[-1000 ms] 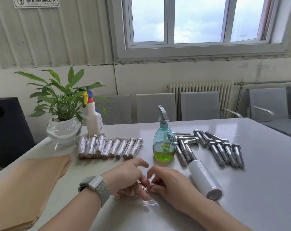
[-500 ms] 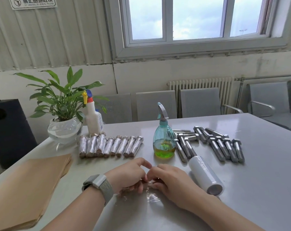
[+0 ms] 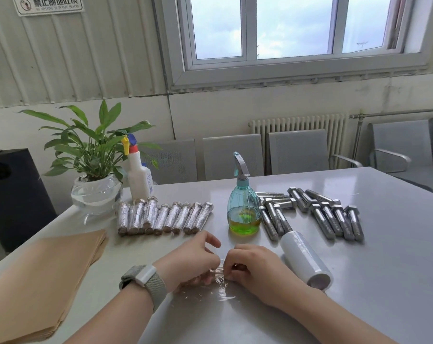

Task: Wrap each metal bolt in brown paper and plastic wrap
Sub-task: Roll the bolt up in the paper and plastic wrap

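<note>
L hand (image 3: 190, 263): fingers curled, pinched film (image 3: 216, 273) w/ bolt hidden inside.
R hand (image 3: 254, 268): curled, gripped film's other end.
Change: hands closer together vs 1 s ago; film bunched tighter.
Roll (image 3: 304, 260): just R of R hand.

Grey glossy table (image 3: 359, 281) bearing, left of the hands, a stack of brown paper (image 3: 44, 276); beyond them, a row of wrapped bolts (image 3: 163, 216), a potted plant (image 3: 96, 192), a white spray bottle (image 3: 139, 177) and a teal spray bottle (image 3: 244, 209); to their right, bare bolts (image 3: 334, 217) and a plastic wrap roll (image 3: 304, 259).
</note>
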`<action>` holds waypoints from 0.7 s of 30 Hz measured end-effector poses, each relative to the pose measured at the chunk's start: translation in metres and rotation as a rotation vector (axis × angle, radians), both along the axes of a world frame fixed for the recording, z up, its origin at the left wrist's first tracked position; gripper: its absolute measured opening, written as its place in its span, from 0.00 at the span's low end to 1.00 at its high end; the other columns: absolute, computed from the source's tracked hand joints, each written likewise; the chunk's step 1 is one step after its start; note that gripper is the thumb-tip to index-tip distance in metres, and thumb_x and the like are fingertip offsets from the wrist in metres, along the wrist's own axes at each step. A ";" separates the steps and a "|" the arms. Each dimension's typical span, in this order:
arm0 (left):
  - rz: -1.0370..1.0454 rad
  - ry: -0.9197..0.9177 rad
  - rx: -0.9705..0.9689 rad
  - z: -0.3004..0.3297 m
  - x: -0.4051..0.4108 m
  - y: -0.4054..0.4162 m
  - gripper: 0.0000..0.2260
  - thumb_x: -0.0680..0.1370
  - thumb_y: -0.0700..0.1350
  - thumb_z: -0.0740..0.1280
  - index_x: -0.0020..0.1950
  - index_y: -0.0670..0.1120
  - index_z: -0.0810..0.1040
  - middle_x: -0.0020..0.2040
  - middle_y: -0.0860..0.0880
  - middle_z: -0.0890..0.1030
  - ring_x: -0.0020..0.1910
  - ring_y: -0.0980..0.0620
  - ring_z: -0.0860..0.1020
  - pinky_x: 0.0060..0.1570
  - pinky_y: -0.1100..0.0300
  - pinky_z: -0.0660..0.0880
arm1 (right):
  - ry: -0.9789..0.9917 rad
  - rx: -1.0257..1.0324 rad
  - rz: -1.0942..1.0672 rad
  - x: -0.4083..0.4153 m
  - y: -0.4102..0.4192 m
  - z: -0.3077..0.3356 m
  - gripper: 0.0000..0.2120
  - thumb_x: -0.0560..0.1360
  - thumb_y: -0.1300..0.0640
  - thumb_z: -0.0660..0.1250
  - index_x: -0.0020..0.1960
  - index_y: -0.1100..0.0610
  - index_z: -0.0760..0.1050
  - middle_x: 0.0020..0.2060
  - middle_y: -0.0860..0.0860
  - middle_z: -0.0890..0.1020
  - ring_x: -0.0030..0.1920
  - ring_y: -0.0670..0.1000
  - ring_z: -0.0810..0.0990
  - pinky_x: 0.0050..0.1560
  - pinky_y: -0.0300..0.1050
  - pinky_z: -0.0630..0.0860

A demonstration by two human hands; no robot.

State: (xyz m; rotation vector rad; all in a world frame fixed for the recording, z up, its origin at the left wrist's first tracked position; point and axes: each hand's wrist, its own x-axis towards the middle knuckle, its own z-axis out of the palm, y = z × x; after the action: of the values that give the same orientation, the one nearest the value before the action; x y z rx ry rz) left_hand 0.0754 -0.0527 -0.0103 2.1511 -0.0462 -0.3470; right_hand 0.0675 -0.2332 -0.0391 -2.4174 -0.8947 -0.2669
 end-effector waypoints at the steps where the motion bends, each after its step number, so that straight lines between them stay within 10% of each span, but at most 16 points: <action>1: -0.013 -0.006 -0.010 0.000 -0.001 0.000 0.16 0.70 0.36 0.62 0.55 0.51 0.70 0.40 0.48 0.80 0.27 0.48 0.74 0.21 0.63 0.64 | 0.007 0.006 0.001 0.000 0.000 0.000 0.02 0.74 0.55 0.69 0.45 0.48 0.79 0.42 0.43 0.76 0.43 0.43 0.73 0.47 0.43 0.72; 21: -0.199 -0.031 0.208 -0.001 -0.007 -0.002 0.22 0.66 0.39 0.65 0.55 0.57 0.68 0.45 0.52 0.82 0.33 0.45 0.84 0.27 0.59 0.75 | -0.026 0.024 -0.088 -0.001 0.011 -0.004 0.08 0.75 0.47 0.66 0.53 0.45 0.79 0.45 0.45 0.79 0.49 0.46 0.76 0.49 0.45 0.73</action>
State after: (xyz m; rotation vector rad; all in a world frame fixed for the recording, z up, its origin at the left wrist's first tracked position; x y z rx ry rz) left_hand 0.0685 -0.0550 -0.0108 2.3648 -0.2528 -0.4501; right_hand 0.0662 -0.2223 -0.0433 -2.4389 -0.7934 -0.3406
